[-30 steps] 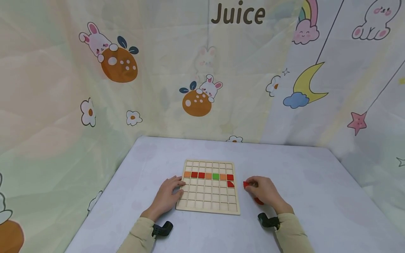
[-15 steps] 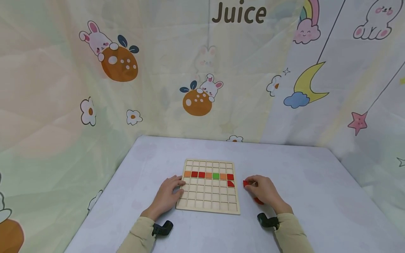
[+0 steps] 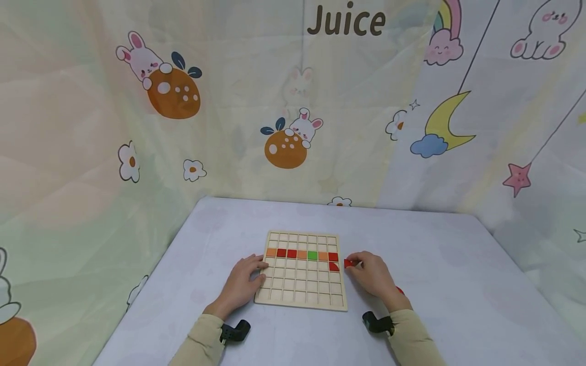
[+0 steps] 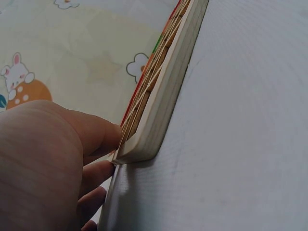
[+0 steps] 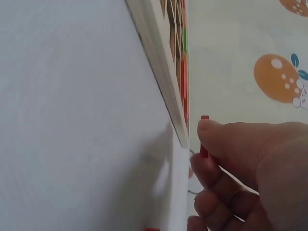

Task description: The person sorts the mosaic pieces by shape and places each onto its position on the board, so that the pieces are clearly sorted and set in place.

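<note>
A square wooden grid board (image 3: 302,284) lies flat on the table. One row across it holds orange, red and green tiles. Below that row's right end, a red quarter-round piece (image 3: 333,267) sits in a cell. My left hand (image 3: 241,281) rests against the board's left edge, its thumb and fingertips touching the rim. Just off the right edge, my right hand (image 3: 373,274) pinches a small red tile (image 5: 204,135) between thumb and forefinger. Seen edge-on in the right wrist view, that tile is thin.
Another red piece (image 3: 400,290) lies on the white table (image 3: 458,284), partly hidden behind my right wrist. A printed cloth (image 3: 229,152) hangs behind the table. Each wrist wears a black camera (image 3: 235,331).
My right hand has shifted left with its red tile, closer to the board's right edge. The red piece on the table now shows to the wrist's right. The left hand stays put.
</note>
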Tool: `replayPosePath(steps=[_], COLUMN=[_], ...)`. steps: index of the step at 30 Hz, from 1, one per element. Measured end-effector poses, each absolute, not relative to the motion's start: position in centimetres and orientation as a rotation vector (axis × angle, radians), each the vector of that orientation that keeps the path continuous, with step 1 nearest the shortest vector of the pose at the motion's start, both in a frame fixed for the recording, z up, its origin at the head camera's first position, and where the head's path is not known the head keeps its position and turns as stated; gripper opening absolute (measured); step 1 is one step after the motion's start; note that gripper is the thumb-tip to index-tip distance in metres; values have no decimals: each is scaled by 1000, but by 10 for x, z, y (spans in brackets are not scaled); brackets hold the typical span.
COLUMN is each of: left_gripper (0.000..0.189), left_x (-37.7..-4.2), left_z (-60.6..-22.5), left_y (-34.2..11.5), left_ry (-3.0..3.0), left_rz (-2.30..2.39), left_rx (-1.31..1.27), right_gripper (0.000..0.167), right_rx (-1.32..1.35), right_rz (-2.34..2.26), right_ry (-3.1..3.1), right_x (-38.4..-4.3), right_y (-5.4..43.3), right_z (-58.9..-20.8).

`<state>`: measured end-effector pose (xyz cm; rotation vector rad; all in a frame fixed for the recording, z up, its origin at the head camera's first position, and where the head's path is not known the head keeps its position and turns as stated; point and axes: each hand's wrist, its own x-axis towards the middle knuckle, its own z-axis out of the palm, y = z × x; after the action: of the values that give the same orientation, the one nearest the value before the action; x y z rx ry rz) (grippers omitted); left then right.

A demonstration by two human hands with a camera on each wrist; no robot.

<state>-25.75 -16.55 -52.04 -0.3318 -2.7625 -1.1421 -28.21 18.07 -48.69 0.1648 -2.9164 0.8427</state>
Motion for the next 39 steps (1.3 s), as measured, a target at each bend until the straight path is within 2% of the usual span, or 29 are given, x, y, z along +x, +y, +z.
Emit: replayPosePath(steps=[39], left_gripper=[22], left_x=[-256], left_z=[-521], left_y=[-164], left_ry=[-2766], left_rz=[-1135], left_rx=[-312], right_gripper=[29], right_rx=[290], right_rz=[882], right_ry=[-2936], right_x=[-285], right_y=[129], right_z=[-492])
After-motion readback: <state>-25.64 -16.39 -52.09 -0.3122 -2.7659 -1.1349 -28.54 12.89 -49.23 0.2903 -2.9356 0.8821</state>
